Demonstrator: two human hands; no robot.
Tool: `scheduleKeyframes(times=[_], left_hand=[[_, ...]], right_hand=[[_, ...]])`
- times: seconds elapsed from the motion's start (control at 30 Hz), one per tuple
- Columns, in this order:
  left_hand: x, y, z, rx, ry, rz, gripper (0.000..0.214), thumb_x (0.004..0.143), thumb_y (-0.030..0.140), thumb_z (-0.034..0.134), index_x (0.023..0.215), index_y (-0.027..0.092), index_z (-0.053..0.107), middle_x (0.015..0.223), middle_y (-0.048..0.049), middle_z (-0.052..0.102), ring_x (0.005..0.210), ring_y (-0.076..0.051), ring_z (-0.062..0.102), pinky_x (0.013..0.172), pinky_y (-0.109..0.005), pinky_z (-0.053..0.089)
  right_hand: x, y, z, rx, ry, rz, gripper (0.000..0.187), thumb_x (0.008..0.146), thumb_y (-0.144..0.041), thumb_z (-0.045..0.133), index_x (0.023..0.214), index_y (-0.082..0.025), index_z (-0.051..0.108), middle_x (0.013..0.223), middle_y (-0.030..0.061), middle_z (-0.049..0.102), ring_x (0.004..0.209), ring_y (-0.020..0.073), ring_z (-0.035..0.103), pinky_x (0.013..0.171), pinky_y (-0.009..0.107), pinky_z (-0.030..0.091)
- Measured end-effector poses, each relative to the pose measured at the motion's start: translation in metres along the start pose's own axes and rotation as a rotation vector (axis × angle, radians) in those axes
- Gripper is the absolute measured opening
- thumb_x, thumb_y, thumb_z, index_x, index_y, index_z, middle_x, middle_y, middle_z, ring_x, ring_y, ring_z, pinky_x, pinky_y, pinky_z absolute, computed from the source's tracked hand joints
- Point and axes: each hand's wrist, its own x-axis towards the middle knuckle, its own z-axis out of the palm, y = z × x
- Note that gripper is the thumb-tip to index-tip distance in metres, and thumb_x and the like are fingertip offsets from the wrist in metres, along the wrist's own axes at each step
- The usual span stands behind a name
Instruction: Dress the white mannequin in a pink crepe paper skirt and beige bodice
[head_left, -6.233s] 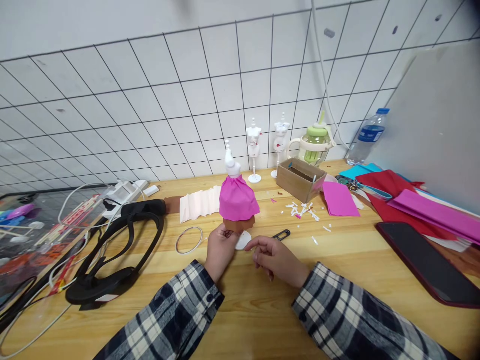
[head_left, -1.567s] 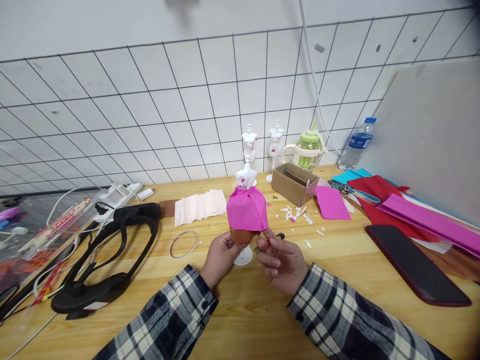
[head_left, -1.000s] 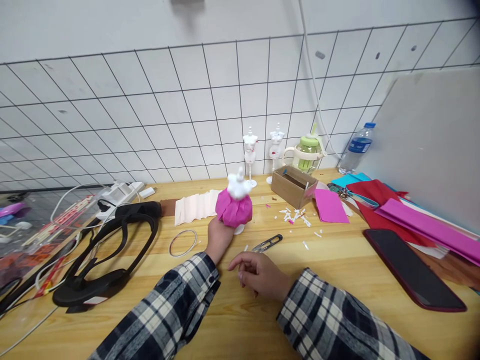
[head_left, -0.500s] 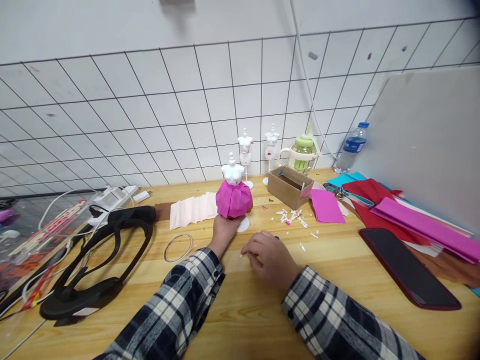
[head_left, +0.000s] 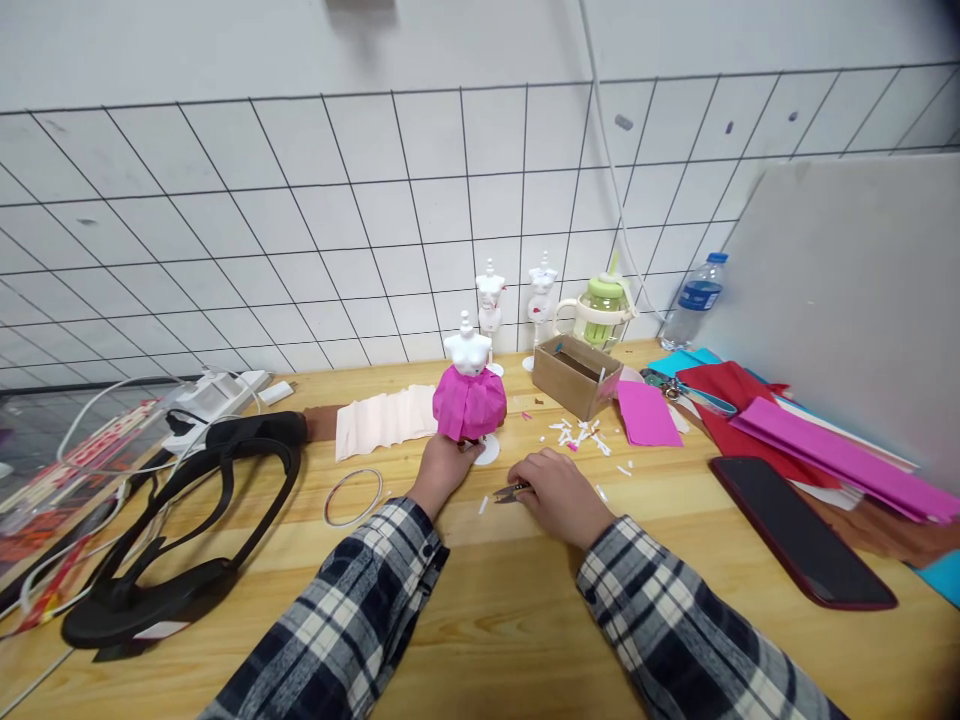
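Observation:
A small white dress-form mannequin (head_left: 468,352) in a puffy magenta paper skirt (head_left: 470,404) stands upright on a round white base (head_left: 487,450). My left hand (head_left: 442,474) is closed around its stand just under the skirt; the fingertips are partly hidden. My right hand (head_left: 561,492) lies low over the table, gripping small scissors (head_left: 511,492) whose blades point left. Near the blade tips a narrow white strip (head_left: 484,505) lies on the wood. More white paper scraps (head_left: 581,434) are scattered beyond my right hand.
Two bare mannequins (head_left: 490,300) stand by the wall, beside a cardboard box (head_left: 576,378) and a green-lidded cup (head_left: 602,312). At right are magenta paper (head_left: 649,414), a phone (head_left: 799,530) and a water bottle (head_left: 696,300). Leftward: pale crinkled paper (head_left: 385,420), a ring (head_left: 352,497), a black headset (head_left: 184,560).
My right hand has turned over and shifted slightly right, so the scissors now show. A white strip lies on the table near its earlier place. My left hand stays at the stand.

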Motion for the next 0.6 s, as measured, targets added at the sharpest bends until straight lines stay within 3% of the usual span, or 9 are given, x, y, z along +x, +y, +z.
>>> scheduleKeyframes(times=[0.07, 0.17, 0.27, 0.37, 0.43, 0.53, 0.6], left_hand=[[0.000, 0.001, 0.001, 0.036, -0.016, 0.015, 0.021, 0.076, 0.034, 0.070, 0.084, 0.014, 0.072, 0.074, -0.0056, 0.072, 0.066, -0.018, 0.064, 0.059, -0.025, 0.041], [-0.005, 0.005, -0.005, 0.091, -0.050, 0.066, 0.021, 0.079, 0.033, 0.066, 0.088, 0.014, 0.073, 0.077, -0.0067, 0.073, 0.069, -0.019, 0.065, 0.062, -0.026, 0.044], [-0.017, 0.009, -0.022, 0.133, -0.094, 0.182, 0.026, 0.080, 0.025, 0.065, 0.104, 0.019, 0.072, 0.098, -0.0078, 0.074, 0.088, -0.022, 0.067, 0.077, -0.028, 0.048], [-0.036, 0.004, -0.048, 0.183, -0.110, 0.287, 0.030, 0.083, 0.024, 0.059, 0.110, 0.023, 0.071, 0.113, -0.0075, 0.071, 0.106, -0.025, 0.062, 0.094, -0.033, 0.044], [-0.048, -0.007, -0.066, 0.218, -0.103, 0.308, 0.030, 0.088, 0.026, 0.052, 0.111, 0.023, 0.071, 0.114, -0.0084, 0.070, 0.109, -0.026, 0.060, 0.098, -0.037, 0.042], [-0.058, -0.031, -0.089, 0.387, -0.076, 0.342, 0.032, 0.091, 0.029, 0.045, 0.107, 0.024, 0.072, 0.109, -0.0072, 0.071, 0.104, -0.026, 0.061, 0.096, -0.039, 0.045], [-0.058, -0.046, -0.100, 0.504, -0.029, 0.315, 0.031, 0.091, 0.030, 0.046, 0.106, 0.022, 0.072, 0.111, -0.0076, 0.071, 0.105, -0.027, 0.061, 0.097, -0.038, 0.045]], right_hand=[[0.001, 0.005, -0.001, -0.004, 0.007, 0.024, 0.022, 0.086, -0.019, 0.061, 0.107, -0.021, 0.067, 0.094, 0.0054, 0.068, 0.093, 0.0212, 0.055, 0.082, 0.033, 0.038], [0.001, 0.007, -0.007, -0.024, 0.031, 0.051, 0.015, 0.090, -0.022, 0.057, 0.093, -0.020, 0.071, 0.088, 0.0079, 0.066, 0.092, 0.0237, 0.055, 0.085, 0.037, 0.037], [-0.003, -0.006, -0.012, 0.076, 0.079, 0.016, 0.025, 0.096, -0.030, 0.047, 0.094, -0.018, 0.069, 0.091, 0.0090, 0.064, 0.091, 0.0221, 0.055, 0.084, 0.036, 0.039], [-0.014, -0.035, -0.006, 0.625, 0.009, -0.114, 0.041, 0.098, -0.045, 0.039, 0.090, -0.017, 0.066, 0.083, 0.0062, 0.063, 0.078, 0.0171, 0.055, 0.074, 0.031, 0.044], [-0.020, -0.055, 0.006, 1.082, -0.238, -0.088, 0.051, 0.095, -0.057, 0.037, 0.094, -0.017, 0.068, 0.090, 0.0061, 0.067, 0.075, 0.0151, 0.058, 0.073, 0.030, 0.047], [-0.022, -0.070, 0.025, 1.485, -0.502, 0.144, 0.050, 0.082, -0.061, 0.061, 0.106, -0.019, 0.068, 0.115, 0.0085, 0.068, 0.102, 0.0194, 0.062, 0.090, 0.034, 0.047], [-0.016, -0.064, 0.032, 1.649, -0.465, 0.420, 0.047, 0.075, -0.057, 0.071, 0.105, -0.020, 0.067, 0.123, 0.0088, 0.066, 0.118, 0.0210, 0.057, 0.095, 0.035, 0.047]])
